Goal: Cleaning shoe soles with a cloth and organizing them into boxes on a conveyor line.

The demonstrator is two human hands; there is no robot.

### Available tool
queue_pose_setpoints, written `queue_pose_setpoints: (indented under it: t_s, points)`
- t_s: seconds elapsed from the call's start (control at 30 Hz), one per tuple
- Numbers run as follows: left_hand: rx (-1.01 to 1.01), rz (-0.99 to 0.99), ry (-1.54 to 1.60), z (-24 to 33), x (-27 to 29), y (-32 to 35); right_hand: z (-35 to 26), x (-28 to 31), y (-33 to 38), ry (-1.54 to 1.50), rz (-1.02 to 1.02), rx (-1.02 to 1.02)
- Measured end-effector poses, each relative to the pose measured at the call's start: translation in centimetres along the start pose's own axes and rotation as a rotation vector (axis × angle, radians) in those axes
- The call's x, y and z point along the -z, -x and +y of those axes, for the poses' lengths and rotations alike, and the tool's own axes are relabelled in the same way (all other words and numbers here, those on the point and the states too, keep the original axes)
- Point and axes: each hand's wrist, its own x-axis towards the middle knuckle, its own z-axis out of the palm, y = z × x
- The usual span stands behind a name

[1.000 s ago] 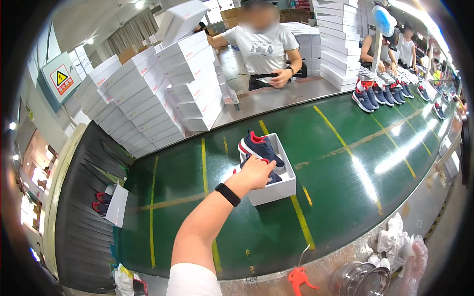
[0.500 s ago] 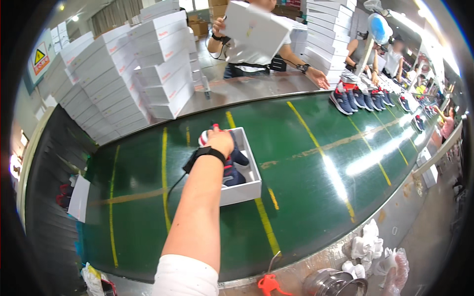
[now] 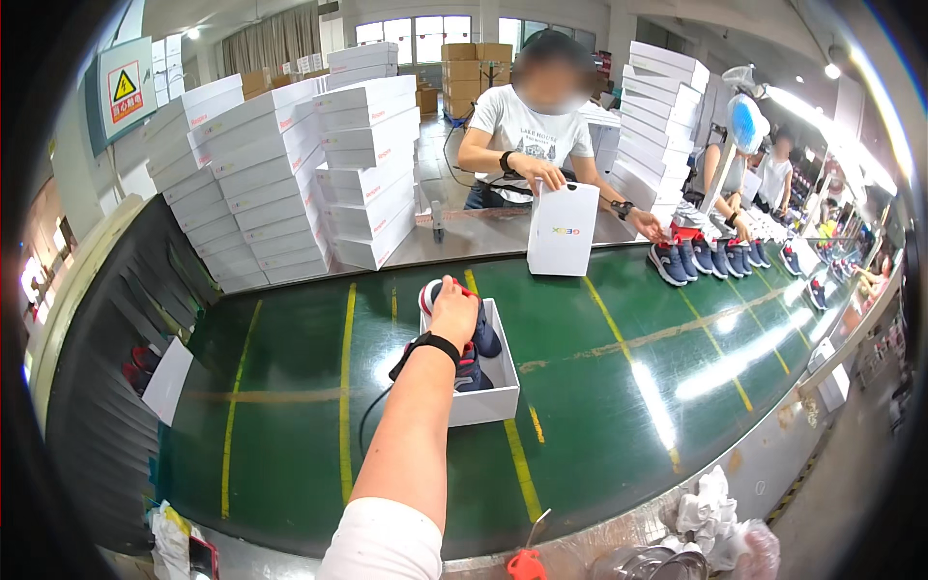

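L hand [image 3: 452, 314] was curled narrow, gripping a navy shoe [image 3: 486, 338] — R hand out of view.
Navy shoe, w/ red-white sole edge showing, sat by 2nd shoe [image 3: 471, 373] in open white box [image 3: 485, 410] on green belt [image 3: 290, 454].

View: head fisheye; looks down, forward; green conveyor [image 3: 290, 445] near

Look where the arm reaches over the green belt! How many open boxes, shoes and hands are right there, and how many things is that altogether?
Open white box: 1
Dark blue shoes: 2
Hand: 1
Total: 4
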Motion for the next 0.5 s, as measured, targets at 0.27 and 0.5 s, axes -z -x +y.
queue_pose_setpoints:
  t_s: [0.27,0.5]
  points:
    - [0.161,0.400,0.005,-3.7,5.6,1.6,1.8,-4.6,4.9,0.368,-0.087,0.293]
    - [0.042,0.797,0.262,-2.6,6.3,15.7,0.0,-4.6,4.9,0.414,-0.072,0.348]
